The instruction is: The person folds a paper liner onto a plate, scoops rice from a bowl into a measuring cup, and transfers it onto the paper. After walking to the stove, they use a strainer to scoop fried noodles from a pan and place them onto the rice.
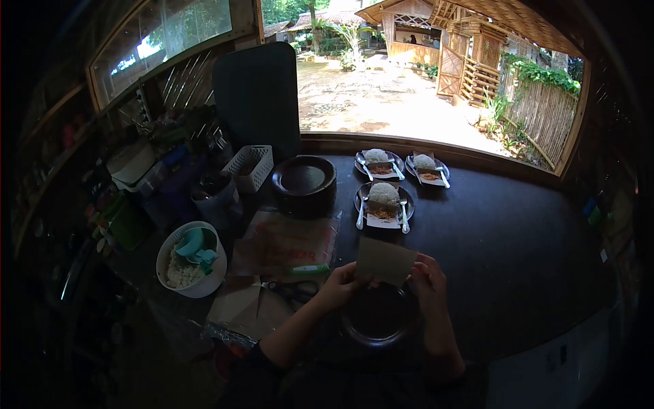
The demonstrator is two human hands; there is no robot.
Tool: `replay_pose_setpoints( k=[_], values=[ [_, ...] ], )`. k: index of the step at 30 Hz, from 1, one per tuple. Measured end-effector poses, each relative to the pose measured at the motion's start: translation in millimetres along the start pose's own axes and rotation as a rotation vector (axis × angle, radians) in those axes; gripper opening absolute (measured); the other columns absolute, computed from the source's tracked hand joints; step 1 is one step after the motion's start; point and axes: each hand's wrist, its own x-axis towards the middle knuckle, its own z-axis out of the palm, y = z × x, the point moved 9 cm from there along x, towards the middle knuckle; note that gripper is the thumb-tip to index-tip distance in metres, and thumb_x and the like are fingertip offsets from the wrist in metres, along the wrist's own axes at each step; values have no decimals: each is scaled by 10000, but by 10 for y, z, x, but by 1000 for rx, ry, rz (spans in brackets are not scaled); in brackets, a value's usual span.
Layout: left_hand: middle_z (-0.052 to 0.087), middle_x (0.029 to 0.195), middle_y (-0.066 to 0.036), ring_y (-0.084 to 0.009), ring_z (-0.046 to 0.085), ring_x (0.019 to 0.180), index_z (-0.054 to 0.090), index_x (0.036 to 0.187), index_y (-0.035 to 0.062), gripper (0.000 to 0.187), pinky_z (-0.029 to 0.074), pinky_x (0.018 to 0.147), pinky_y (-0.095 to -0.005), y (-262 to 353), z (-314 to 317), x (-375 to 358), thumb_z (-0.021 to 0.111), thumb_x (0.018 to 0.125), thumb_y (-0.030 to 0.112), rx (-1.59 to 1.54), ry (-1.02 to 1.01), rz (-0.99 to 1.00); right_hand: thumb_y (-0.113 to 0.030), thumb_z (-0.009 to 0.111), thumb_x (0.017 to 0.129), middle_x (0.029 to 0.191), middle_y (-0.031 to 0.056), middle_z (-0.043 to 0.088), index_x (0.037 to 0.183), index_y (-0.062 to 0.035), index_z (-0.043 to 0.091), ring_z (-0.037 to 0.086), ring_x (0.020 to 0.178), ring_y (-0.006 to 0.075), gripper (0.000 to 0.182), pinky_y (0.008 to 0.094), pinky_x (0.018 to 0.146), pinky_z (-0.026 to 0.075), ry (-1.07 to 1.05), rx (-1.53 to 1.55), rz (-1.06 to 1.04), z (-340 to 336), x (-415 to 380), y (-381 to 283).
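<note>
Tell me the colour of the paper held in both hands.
The paper is dull brown, in the head view.

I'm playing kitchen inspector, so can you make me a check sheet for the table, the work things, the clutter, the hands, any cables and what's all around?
Surface: dark table, in shadow.
Work things: brown paper held above a dark plate; farther back, rice on three plates with cutlery.
Clutter: scissors and a white basket to the left; a white tub holds rice and a turquoise scoop.
Hands: left hand and right hand both hold the paper.
Cables: nothing seen; dark corners can't be checked.
Surroundings: wide opening onto a sunny yard with a fence.
</note>
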Motion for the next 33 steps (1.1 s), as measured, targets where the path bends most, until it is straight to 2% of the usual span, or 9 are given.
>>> replay_pose_setpoints(
  k=[4, 7, 11, 17, 19, 25, 30, 32, 33],
  values=[
    [610, 960, -73, -125, 588, 855, 519, 1068, -5, 260, 453, 759, -251, -69, -12, -11, 534, 870, 163, -43, -4, -51, -7, 531, 837, 888, 82, 615, 1038, -1, 544, 568, 842, 112, 202, 232, 755, 445, -119, 42, -78, 107, -29, -131],
    [612, 960, -79, -128, 591, 852, 516, 1075, -4, 272, 459, 752, -250, -62, 0, -9, 539, 868, 172, -87, -14, -69, -7, 552, 826, 897, 76, 616, 978, 13, 573, 568, 843, 109, 154, 232, 766, 441, -121, -56, -29, 54, -46, -22],
    [611, 961, -82, -128, 591, 856, 515, 1076, -6, 286, 465, 749, -247, -149, -22, -7, 545, 866, 186, -154, -26, -107, -14, 573, 818, 884, 61, 613, 942, 20, 586, 562, 826, 98, 129, 222, 742, 438, -155, 35, -84, 96, -45, -102],
    [612, 962, -88, -135, 595, 851, 514, 1074, -13, 280, 473, 759, -251, -118, -6, -5, 546, 863, 168, -170, -33, -87, -68, 568, 832, 830, 33, 594, 945, 16, 584, 538, 781, 73, 142, 204, 677, 423, -180, 46, 172, 85, -35, 199],
    [613, 960, -89, -136, 597, 850, 515, 1071, -16, 273, 474, 759, -251, -108, 4, -16, 543, 864, 160, -172, -40, -83, -82, 551, 841, 833, 36, 589, 957, 17, 576, 534, 771, 75, 154, 207, 681, 423, -206, 242, 212, 122, -52, 281],
    [616, 949, -92, -138, 602, 848, 514, 1070, -19, 255, 477, 758, -248, -99, 24, -34, 538, 861, 125, -145, -51, -86, -30, 527, 832, 842, 36, 582, 971, 8, 558, 535, 767, 91, 148, 214, 684, 425, -199, 527, 299, 179, -75, 365],
    [613, 951, -90, -136, 598, 849, 514, 1067, -21, 236, 473, 764, -249, -47, 38, -42, 529, 863, 96, -110, -25, -75, 0, 534, 809, 853, 39, 573, 963, -13, 556, 534, 778, 90, 156, 211, 686, 424, -59, 421, 221, 99, -58, 200],
    [606, 960, -85, -135, 588, 860, 512, 1069, -25, 232, 465, 778, -254, 38, 18, -33, 521, 868, 93, -93, 42, 26, 8, 543, 799, 863, 42, 568, 965, -21, 555, 531, 783, 85, 169, 209, 689, 424, -16, 375, 178, 21, -43, 166],
    [606, 960, -85, -135, 588, 860, 512, 1069, -25, 232, 465, 778, -254, 51, 33, -38, 521, 868, 93, -94, 40, 24, 9, 549, 795, 885, 43, 562, 957, -16, 562, 530, 792, 81, 164, 208, 692, 426, -65, 186, 149, -11, -35, 153]
  ],
)
